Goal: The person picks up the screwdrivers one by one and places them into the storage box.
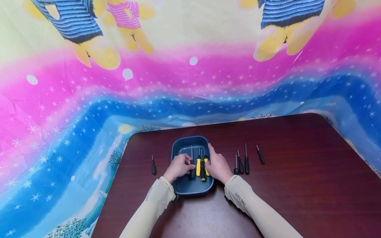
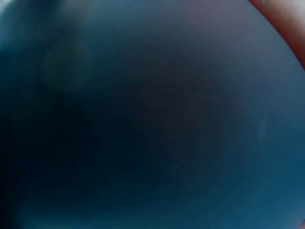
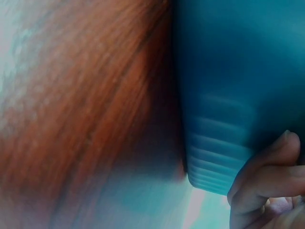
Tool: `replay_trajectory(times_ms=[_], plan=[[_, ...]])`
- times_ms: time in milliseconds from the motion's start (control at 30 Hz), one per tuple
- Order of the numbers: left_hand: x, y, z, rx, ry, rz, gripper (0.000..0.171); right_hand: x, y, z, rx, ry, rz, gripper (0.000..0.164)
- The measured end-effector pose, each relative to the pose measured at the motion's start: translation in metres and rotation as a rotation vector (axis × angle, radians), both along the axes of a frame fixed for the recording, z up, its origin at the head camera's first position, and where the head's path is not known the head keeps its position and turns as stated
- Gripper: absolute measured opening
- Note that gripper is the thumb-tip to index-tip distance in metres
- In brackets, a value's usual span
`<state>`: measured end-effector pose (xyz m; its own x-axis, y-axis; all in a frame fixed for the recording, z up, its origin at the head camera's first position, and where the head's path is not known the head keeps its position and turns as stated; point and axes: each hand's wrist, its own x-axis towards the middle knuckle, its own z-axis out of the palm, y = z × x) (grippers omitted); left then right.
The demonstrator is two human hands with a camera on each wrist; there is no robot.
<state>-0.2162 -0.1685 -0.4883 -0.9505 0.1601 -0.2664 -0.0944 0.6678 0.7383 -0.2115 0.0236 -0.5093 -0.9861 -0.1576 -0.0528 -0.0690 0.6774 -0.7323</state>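
Observation:
A dark blue tray (image 1: pixel 193 191) stands on the table with several screwdrivers in it, shafts toward the far end. Over its left side reaches my left hand (image 1: pixel 179 166), thumb and fingertips pinching the handle of a black screwdriver (image 1: pixel 192 172). To the right of that lie a yellow-handled screwdriver (image 1: pixel 198 168), a black one with a yellow end (image 1: pixel 203 173) and a yellow-and-black one (image 1: pixel 206 160). My right hand (image 1: pixel 219 166) grips the tray's right wall, thumb inside, fingers (image 3: pixel 267 179) curled outside in the right wrist view. Dark blur fills most of the left wrist view.
One small black screwdriver (image 1: pixel 153 167) lies left of the tray on the dark wooden table (image 1: pixel 297 185). On the right are several more, among them a long one (image 1: pixel 246 163) and a lone one (image 1: pixel 261 156). A printed cloth (image 1: pixel 178 76) hangs behind the table.

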Motion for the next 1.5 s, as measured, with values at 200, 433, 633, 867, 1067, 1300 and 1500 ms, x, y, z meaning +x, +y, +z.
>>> replay_trajectory(times_ms=[200, 433, 633, 867, 1067, 1300, 1500], plan=[[-0.001, 0.002, -0.005, 0.023, -0.027, 0.003, 0.030, -0.001, 0.000, 0.001, 0.004, -0.003, -0.004, 0.082], [-0.003, 0.005, -0.011, -0.014, -0.036, 0.030, 0.029, 0.000, -0.001, 0.001, 0.006, -0.016, -0.005, 0.082], [-0.003, 0.007, -0.012, -0.046, -0.012, 0.031, 0.029, 0.000, -0.001, 0.001, 0.003, -0.012, -0.003, 0.082], [-0.002, 0.008, -0.012, -0.100, 0.028, 0.030, 0.029, 0.000, 0.000, 0.001, -0.001, -0.007, -0.002, 0.082], [-0.001, 0.008, -0.011, -0.141, 0.068, 0.009, 0.030, 0.000, 0.000, 0.001, 0.002, -0.016, -0.003, 0.082], [0.000, 0.010, -0.012, -0.166, 0.084, 0.005, 0.031, 0.000, 0.001, 0.001, 0.005, -0.018, -0.007, 0.082], [0.001, 0.009, -0.011, -0.199, 0.112, -0.011, 0.034, -0.001, 0.000, 0.000, 0.014, -0.005, 0.005, 0.081]])
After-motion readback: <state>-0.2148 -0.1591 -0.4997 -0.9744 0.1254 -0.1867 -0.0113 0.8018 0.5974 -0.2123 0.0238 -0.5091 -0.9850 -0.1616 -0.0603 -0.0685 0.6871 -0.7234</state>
